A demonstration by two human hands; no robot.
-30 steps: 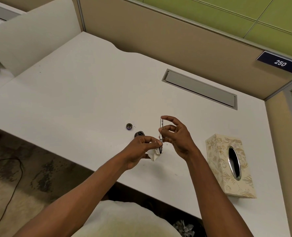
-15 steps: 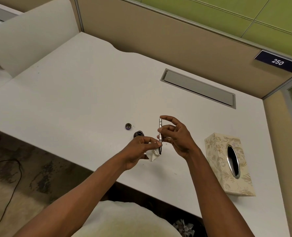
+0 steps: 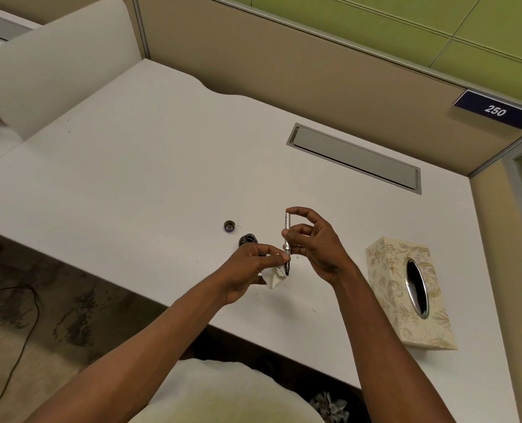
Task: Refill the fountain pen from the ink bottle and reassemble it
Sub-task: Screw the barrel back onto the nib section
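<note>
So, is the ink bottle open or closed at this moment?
Open. The ink bottle stands on the desk with its dark mouth uncovered, and its cap lies apart, just beyond it.

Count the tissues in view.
2: a white tissue pinched in the left hand at the pen tip, and a crumpled one below the desk edge. More may sit in the tissue box.

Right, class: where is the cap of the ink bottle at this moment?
In the head view the cap lies on the desk, just left of and beyond the open ink bottle, apart from both hands.
</note>
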